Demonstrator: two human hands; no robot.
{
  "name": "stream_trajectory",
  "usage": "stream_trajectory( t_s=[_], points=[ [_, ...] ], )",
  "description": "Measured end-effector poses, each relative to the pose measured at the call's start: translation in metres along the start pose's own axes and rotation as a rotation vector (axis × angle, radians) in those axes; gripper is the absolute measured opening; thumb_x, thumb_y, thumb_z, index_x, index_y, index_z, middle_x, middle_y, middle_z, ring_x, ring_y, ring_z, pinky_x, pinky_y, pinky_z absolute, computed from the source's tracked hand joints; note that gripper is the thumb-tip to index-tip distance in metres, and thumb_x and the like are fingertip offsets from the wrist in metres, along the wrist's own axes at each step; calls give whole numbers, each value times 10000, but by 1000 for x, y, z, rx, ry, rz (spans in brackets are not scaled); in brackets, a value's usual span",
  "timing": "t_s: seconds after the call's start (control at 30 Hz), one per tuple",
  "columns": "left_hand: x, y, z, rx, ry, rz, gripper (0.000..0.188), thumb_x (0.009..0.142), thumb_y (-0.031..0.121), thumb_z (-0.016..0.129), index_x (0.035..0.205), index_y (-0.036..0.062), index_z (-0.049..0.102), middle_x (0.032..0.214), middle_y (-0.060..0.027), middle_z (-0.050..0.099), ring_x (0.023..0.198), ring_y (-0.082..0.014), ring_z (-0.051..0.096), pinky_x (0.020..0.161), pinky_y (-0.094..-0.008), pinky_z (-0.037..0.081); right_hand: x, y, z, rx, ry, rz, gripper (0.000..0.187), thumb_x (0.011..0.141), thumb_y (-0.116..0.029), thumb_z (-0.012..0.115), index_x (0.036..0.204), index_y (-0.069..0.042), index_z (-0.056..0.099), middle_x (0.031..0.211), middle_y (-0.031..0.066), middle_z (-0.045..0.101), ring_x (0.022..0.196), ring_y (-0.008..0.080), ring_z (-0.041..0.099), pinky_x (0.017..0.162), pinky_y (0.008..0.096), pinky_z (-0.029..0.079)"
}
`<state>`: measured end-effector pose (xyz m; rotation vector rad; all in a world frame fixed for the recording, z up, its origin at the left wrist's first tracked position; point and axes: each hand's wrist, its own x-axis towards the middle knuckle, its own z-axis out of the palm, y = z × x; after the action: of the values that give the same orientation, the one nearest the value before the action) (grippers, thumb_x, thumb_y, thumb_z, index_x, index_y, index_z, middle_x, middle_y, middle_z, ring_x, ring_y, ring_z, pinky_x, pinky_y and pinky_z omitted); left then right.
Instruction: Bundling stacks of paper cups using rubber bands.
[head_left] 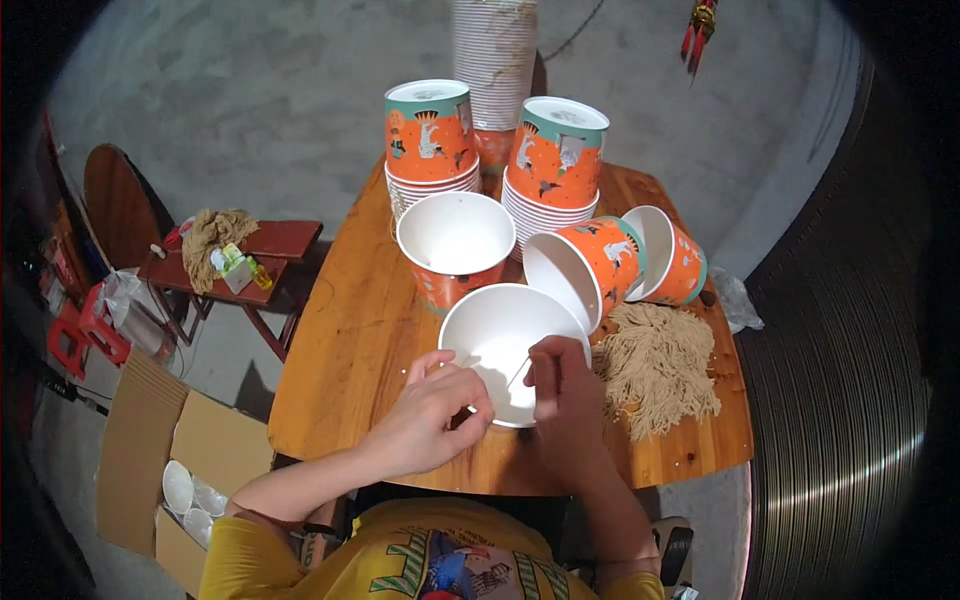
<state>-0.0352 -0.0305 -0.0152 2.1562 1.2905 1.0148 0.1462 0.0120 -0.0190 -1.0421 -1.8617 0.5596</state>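
Observation:
A paper bucket (490,340) with a white inside stands at the table's near edge, its mouth tilted toward me. My left hand (432,412) is at its near left rim, thumb and forefinger curled together in a pinch; anything between them is too small to make out. Over the near right rim is my right hand (565,395), closed, fingertips pressed together above the bucket's mouth. A thin pale line shows by those fingertips against the white wall; whether it is a thread or the bucket's seam, I cannot tell.
Beyond stands another orange bucket (455,240); two lie tipped over, one (612,262) nearer. Behind are upside-down bucket stacks (430,135) (560,150) and a tall stack (495,70). Tan yarn (655,370) lies right. An open carton (215,440) and red bench (285,240) are left.

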Motion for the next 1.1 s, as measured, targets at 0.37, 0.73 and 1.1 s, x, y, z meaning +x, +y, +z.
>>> stream_trajectory(
  t_s=[0.37,0.73,1.1],
  points=[
    [-4,-16,1,342,-75,391,190,774,106,630,913,36,521,943,-125,511,910,-307,523,818,-402,441,16,0,-4,244,-45,178,182,977,-212,463,948,-38,507,643,73,562,600,177,603,563,327,468],
    [15,-69,-63,643,4,372,189,737,107,592,926,111,587,1089,-111,518,1161,-334,475,997,-473,385,10,31,-68,713,-29,222,128,871,-52,467,981,-68,531,927,43,527,670,78,446,553,209,352],
    [12,-9,-39,234,61,135,175,828,48,589,1001,30,569,990,-124,572,930,-279,585,782,-348,486,-11,38,-75,661,44,436,135,934,-105,512,1040,-31,552,963,102,632,743,156,614,657,265,487]
  ],
)
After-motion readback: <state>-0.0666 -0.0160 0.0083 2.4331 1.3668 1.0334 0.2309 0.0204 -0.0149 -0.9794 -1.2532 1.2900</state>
